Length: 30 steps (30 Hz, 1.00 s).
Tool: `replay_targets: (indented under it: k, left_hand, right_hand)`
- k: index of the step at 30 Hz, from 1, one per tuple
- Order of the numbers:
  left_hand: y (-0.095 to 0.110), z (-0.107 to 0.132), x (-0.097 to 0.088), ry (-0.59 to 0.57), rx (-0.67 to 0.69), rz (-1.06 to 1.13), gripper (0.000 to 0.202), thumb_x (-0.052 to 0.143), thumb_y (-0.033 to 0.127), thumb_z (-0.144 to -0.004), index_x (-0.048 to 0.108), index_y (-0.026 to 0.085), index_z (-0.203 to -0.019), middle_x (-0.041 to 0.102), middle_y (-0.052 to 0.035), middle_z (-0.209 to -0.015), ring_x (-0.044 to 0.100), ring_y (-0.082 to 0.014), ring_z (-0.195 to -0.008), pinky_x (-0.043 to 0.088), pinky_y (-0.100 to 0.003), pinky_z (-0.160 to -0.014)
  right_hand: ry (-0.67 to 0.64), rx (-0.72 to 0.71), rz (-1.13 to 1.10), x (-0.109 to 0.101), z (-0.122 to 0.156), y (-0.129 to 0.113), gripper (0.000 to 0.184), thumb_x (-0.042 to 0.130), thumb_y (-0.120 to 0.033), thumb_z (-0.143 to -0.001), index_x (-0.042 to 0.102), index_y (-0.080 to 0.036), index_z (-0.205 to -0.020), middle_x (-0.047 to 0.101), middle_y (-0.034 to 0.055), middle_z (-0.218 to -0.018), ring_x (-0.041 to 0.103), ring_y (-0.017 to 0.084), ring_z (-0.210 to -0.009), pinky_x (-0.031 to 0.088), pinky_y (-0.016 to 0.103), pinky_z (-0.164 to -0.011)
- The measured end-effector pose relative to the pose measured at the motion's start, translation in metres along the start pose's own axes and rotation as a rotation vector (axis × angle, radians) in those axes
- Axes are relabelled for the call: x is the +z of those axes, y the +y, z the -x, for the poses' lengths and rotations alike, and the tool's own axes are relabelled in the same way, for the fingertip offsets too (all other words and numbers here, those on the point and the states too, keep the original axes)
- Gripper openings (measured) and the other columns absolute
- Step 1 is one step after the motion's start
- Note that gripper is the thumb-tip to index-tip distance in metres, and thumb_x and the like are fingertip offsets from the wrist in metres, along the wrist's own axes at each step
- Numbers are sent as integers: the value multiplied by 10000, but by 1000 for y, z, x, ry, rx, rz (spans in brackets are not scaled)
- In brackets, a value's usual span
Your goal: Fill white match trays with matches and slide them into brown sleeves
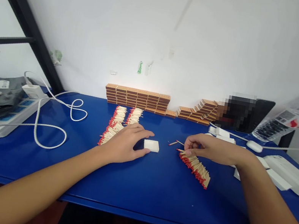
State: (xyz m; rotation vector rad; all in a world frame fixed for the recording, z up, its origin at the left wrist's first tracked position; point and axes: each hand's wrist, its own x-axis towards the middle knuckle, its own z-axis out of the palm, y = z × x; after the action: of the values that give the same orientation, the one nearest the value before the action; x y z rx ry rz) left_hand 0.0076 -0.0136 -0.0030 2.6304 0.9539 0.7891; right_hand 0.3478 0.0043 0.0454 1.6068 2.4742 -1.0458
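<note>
A small white matchbox tray (151, 145) lies on the blue table. My left hand (125, 142) rests beside it, thumb and index finger spread around its left end; the thumb is at its lower edge. My right hand (197, 145) is pinched closed at the upper end of a pile of red-tipped matches (194, 167). A matchstick (180, 143) sticks out from its fingertips; how many it holds is hidden. A loose match (172, 144) lies just left of that hand. More matches (109, 134) lie in rows behind and left of my left hand, which partly covers them.
Stacked matchboxes (137, 99) line the wall, with a stepped stack (203, 112) farther right. A phone (258, 116), a water bottle (288, 121) and white boxes (279, 179) stand at right. White cables (47, 146) and a power strip (5, 125) are at left.
</note>
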Motion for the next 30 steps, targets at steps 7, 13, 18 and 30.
replay_targets:
  k: [7, 13, 18, 30]
  left_hand:
    - [-4, -1, 3, -9, 6, 0, 366, 729, 329, -964, 671, 225, -1310, 698, -113, -1177, 623, -311, -1191, 528, -518, -1061]
    - [-2, -1, 3, 40, 31, 27, 359, 741, 339, -965, 677, 214, -1295, 707, -103, -1141, 632, -297, -1140, 537, -500, -1029]
    - [-1, -1, 3, 32, 13, 25, 364, 750, 344, -958, 681, 220, -1294, 707, -103, -1137, 632, -302, -1135, 540, -507, -1018]
    - [-3, -1, 4, 55, 18, 16, 348, 746, 338, -954, 676, 229, -1277, 710, -103, -1151, 633, -307, -1149, 540, -508, -1025]
  right_hand:
    - [48, -66, -18, 0, -1, -8, 472, 646, -709, -896, 735, -246, -887, 701, 45, -847, 577, 212, -751, 407, 329, -661]
    - [96, -99, -90, 4, -1, -26, 487, 620, -711, -921, 726, -235, -919, 699, 48, -872, 604, 222, -799, 420, 333, -695]
    - [143, -118, -130, 9, -7, -29, 523, 641, -738, -892, 736, -225, -925, 699, 51, -832, 633, 232, -816, 466, 349, -740]
    - [273, -115, -110, 22, -22, -37, 475, 641, -648, -916, 784, -210, -1030, 762, 76, -928, 641, 229, -833, 482, 362, -742]
